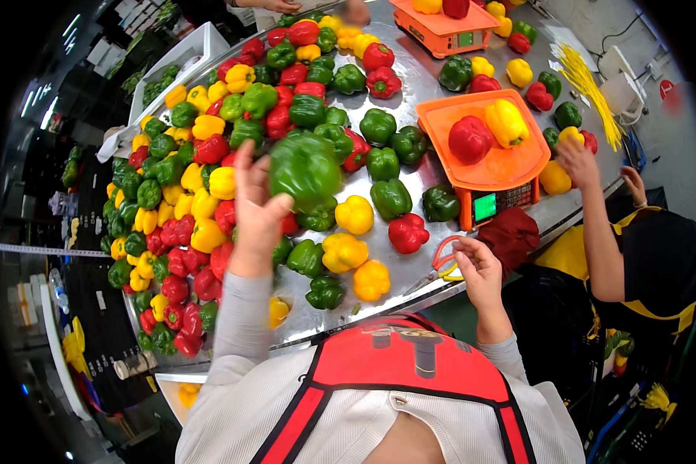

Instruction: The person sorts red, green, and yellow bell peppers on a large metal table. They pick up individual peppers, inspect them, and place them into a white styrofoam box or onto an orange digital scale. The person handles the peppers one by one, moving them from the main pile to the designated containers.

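Observation:
My left hand point(258, 214) is over the heap with thumb and fingers spread. A blurred green bell pepper point(305, 169) is right against or just beyond its fingertips; whether it is gripped cannot be told. My right hand point(480, 275) hovers at the table's near edge, fingers loosely curled, beside scissors point(441, 264) with red and yellow handles. Nothing shows in that hand. Between the hands lie yellow peppers point(344, 253), a red pepper point(408, 233) and green peppers point(391, 198). An orange scale point(452, 165) carries a red pepper point(470, 140) and a yellow pepper point(507, 123).
A large heap of mixed bell peppers point(206, 152) covers the left of the metal table point(406, 69). Dark red cloth point(509, 235) lies below the scale. A second scale point(441, 26) and yellow ties point(586, 87) are farther back. A co-worker's hand point(579, 162) reaches in at right.

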Demonstrator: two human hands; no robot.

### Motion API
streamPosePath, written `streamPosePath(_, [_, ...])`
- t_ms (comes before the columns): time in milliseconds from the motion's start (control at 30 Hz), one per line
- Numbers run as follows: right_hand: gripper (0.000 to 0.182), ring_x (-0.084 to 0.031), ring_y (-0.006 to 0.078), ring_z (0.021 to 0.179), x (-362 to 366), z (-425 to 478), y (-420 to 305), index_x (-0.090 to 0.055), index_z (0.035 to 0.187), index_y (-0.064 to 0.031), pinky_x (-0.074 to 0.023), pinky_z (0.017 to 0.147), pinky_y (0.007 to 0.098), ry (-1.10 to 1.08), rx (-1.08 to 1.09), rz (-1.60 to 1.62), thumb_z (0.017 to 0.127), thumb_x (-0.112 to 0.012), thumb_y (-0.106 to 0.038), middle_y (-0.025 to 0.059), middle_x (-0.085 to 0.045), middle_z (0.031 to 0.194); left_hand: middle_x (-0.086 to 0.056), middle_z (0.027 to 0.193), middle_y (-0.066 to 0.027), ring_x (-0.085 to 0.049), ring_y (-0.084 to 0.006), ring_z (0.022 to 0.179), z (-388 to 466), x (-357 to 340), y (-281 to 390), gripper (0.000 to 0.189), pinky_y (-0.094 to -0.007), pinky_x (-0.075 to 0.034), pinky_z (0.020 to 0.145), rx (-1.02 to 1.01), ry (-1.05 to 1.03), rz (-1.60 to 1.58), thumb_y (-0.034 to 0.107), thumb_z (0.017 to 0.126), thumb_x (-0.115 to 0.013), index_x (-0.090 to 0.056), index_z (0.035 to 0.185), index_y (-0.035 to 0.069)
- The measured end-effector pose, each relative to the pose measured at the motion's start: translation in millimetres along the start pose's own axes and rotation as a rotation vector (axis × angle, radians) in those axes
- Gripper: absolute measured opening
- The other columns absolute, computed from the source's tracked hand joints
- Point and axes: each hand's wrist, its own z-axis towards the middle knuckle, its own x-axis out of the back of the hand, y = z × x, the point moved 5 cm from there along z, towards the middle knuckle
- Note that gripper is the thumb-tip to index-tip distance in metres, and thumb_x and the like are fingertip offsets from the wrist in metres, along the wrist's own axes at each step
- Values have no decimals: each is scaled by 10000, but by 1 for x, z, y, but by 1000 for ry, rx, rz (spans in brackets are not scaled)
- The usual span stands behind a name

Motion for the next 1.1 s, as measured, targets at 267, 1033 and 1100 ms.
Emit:
streamPosePath(267, [1054, -457, 284, 1332, -66, 17, -98, -266, 1516, -37, -399, 1071, 396, -337, 314, 39, 684, -886, -219, 184, -412, 1470, -467, 1365, -123, -498, -268, 1263, -64, -91, -39, 1181, -402, -408, 1077, 278, -163, -299, 211, 680, -891, -112, 1563, 125])
streamPosePath(1033, [1033, -401, 392, 1332, 81, 134, -42, -316, 1475, -25, -321, 1118, 476, 434, 682, -781, 653, -890, -274, 216, -394, 1456, -398, 1466, -158, -440, -266, 1296, -150, -52, -79, 800, -406, -371, 1061, 362, 262, 300, 123, 886, -696, -233, 1538, 123])
streamPosePath(1100, [1015, -403, 384, 1334, 100, 118, -43, -316, 1475, 3, -321, 1118, 463, 428, 652, -590, 676, -881, -264, 210, -396, 1462, -398, 1465, -159, -441, -263, 1291, -156, -48, -80, 791, -398, -388, 1054, 370, 280, 295, 114, 890, -691, -236, 1537, 118])
